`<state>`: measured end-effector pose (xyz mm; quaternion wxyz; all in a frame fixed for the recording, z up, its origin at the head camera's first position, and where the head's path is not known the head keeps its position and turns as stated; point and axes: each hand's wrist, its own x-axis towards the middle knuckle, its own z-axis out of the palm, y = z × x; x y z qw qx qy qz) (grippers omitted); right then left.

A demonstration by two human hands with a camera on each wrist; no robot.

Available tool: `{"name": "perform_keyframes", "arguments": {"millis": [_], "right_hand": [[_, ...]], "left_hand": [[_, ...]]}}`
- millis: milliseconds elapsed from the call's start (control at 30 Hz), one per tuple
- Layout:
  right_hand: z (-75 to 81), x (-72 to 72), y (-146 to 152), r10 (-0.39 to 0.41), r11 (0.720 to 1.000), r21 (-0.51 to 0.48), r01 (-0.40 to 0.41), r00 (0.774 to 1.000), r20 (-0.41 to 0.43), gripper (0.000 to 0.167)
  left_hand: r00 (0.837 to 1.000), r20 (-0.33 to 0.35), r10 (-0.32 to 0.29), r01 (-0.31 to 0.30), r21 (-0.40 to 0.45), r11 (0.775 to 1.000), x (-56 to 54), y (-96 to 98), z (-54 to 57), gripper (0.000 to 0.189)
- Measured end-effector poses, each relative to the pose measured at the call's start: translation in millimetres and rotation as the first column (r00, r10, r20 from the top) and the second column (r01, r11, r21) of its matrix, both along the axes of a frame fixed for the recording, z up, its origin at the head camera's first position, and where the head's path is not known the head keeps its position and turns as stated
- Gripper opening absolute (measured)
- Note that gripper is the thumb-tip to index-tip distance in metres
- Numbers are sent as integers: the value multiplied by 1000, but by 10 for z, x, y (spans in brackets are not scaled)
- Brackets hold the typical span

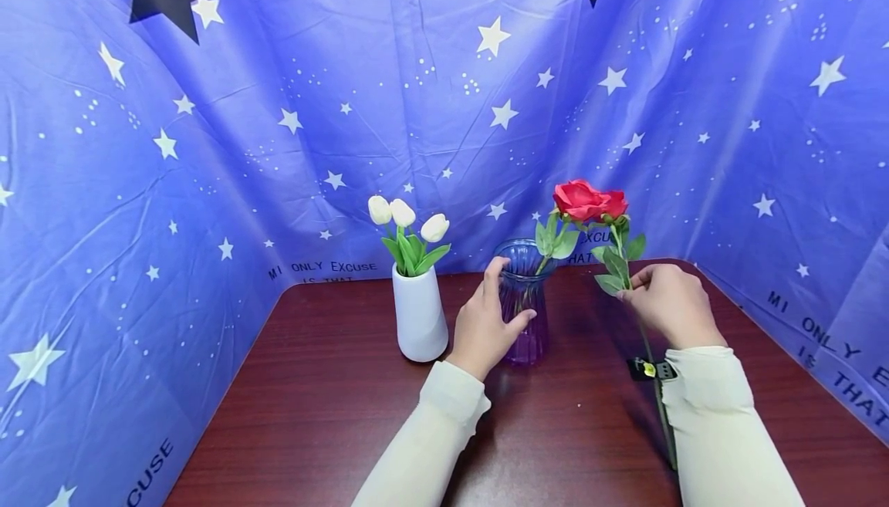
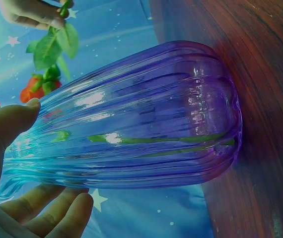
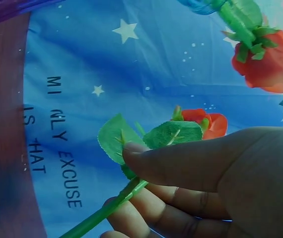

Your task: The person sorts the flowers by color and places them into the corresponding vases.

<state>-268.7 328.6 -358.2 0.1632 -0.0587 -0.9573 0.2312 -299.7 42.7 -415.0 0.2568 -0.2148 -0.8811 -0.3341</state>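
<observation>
A ribbed glass vase, blue at the flared rim and purple at the base, stands upright on the table. My left hand holds it near the neck, thumb on one side and fingers on the other in the left wrist view. One red rose leans to the right out of this vase, and its green stem shows through the glass. To the right of the vase, my right hand pinches the stem of a second red rose just below its leaves. That rose's long stem hangs down past the wrist.
A white vase with several white tulips stands left of the glass vase. Beneath everything is a dark red wooden table. Blue star-printed cloth encloses the back and both sides.
</observation>
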Motion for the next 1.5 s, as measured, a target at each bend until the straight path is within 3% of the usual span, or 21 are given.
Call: {"name": "perform_keyframes", "arguments": {"millis": [867, 1500], "right_hand": [[265, 214, -202, 18, 1000, -8, -20, 979, -201, 29], [463, 407, -342, 2, 999, -38, -13, 963, -268, 31]], "left_hand": [[1000, 13, 0, 0, -13, 1000, 10, 2, 24, 97], [1000, 21, 3, -2, -15, 1000, 0, -2, 15, 96]]}}
